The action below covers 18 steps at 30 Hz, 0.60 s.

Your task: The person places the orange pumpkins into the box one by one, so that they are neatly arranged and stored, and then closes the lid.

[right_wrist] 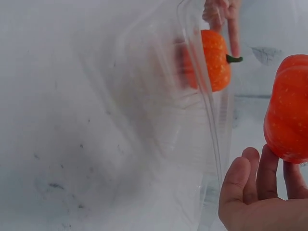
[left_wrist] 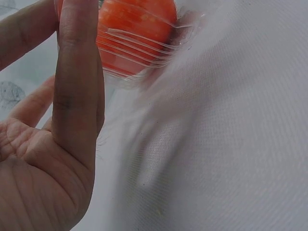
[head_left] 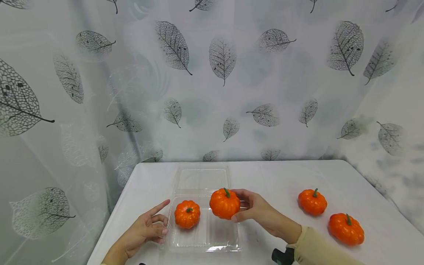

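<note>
Mid-step: loading small pumpkins into the clear clamshell tray (head_left: 202, 239) on the white desk (head_left: 285, 176).

Right hand (head_left: 256, 211) wrapped round a pumpkin (head_left: 224, 203), thumb below and fingers behind, grip firmly closed on it. Held just above the tray's right half, not yet set down. In the right wrist view, fingertips (right_wrist: 250, 178) cupping the fruit from beneath.

Left hand (head_left: 145, 230) at the tray's left edge, forefinger straight, other fingers loosely bent against the wall, gripping nothing. Seemingly steadying the tray; actual contact hard to confirm.

Second pumpkin (head_left: 187, 214) already sitting in the tray's left half, stem up. Lid (head_left: 202, 178) folded back flat behind the tray.

Two spare pumpkins well right of the tray: one (head_left: 312, 201) nearer, another (head_left: 346, 229) farther right and closer to the desk's front edge.

Next, by judgement: lower the held pumpkin into the free right half, beside the seated one without knocking it, stem up, then loosen the grip only once resting on the tray floor. Light, thin plastic likely to slide, hence a steadying left hand.
</note>
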Available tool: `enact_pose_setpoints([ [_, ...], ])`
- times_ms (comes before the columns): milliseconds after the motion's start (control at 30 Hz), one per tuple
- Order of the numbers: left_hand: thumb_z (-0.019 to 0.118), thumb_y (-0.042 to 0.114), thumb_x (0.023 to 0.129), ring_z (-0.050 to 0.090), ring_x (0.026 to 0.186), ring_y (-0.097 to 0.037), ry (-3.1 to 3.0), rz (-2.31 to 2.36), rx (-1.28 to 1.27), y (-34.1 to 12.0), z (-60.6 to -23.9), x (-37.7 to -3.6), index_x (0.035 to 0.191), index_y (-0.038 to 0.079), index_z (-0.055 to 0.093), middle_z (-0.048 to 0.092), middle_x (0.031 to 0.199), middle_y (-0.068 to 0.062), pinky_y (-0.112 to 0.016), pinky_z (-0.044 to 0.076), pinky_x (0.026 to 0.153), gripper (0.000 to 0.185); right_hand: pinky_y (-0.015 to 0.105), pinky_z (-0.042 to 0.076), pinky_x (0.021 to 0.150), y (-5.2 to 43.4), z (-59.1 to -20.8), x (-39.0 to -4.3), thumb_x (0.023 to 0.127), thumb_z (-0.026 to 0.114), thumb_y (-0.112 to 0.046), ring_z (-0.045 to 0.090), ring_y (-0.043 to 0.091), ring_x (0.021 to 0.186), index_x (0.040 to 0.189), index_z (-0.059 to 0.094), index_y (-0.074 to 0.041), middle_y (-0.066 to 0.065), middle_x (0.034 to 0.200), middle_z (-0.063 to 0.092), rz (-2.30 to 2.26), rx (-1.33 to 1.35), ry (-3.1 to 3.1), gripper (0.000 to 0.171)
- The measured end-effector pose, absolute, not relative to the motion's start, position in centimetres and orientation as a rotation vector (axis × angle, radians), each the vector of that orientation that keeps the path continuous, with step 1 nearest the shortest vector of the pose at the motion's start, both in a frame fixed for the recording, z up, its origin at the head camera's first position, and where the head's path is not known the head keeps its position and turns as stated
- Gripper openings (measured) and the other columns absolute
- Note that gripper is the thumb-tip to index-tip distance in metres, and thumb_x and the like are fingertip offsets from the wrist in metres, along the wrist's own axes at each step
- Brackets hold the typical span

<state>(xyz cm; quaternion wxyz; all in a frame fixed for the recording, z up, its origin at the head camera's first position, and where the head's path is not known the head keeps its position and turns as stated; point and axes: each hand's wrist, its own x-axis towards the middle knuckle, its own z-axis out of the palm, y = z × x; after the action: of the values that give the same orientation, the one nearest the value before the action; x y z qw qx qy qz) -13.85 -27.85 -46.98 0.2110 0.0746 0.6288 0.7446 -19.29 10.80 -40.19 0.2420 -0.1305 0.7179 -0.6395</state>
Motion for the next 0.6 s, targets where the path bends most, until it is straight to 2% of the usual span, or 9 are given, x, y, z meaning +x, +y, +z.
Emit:
enact_pose_setpoints([
  [200,0.066,-0.006,0.092,0.06,0.08,-0.013,1.746,2.07,0.21,-27.8,-47.0,-13.9,0.163,0.009,0.014,0.054,0.102,-0.005,-0.033,0.061,0.071,0.088,0.044,0.052,0.098,10.9,-40.7,-19.5,0.077,0.086,-0.01,0.058,0.03,0.117,0.144,0.05,-0.003,0.011,0.138,0.057,-1.739,-0.383,2.017,0.076],
  [433,0.065,-0.006,0.093,0.06,0.08,-0.013,1.749,2.068,0.213,-27.8,-47.0,-13.8,0.163,0.009,0.014,0.054,0.102,-0.004,-0.033,0.061,0.071,0.088,0.057,0.032,0.112,10.8,-42.3,-19.9,0.072,0.09,-0.018,0.049,0.028,0.127,0.137,0.059,-0.01,0.003,0.133,0.061,-1.66,-0.51,2.25,0.073],
  [600,0.065,-0.006,0.093,0.06,0.08,-0.013,1.749,2.068,0.212,-27.8,-47.0,-13.9,0.163,0.008,0.013,0.054,0.102,-0.004,-0.033,0.061,0.071,0.088,0.064,0.026,0.114,10.5,-43.2,-20.0,0.066,0.092,-0.019,0.049,0.028,0.126,0.134,0.062,-0.013,-0.001,0.127,0.063,-1.589,-0.577,2.391,0.074],
])
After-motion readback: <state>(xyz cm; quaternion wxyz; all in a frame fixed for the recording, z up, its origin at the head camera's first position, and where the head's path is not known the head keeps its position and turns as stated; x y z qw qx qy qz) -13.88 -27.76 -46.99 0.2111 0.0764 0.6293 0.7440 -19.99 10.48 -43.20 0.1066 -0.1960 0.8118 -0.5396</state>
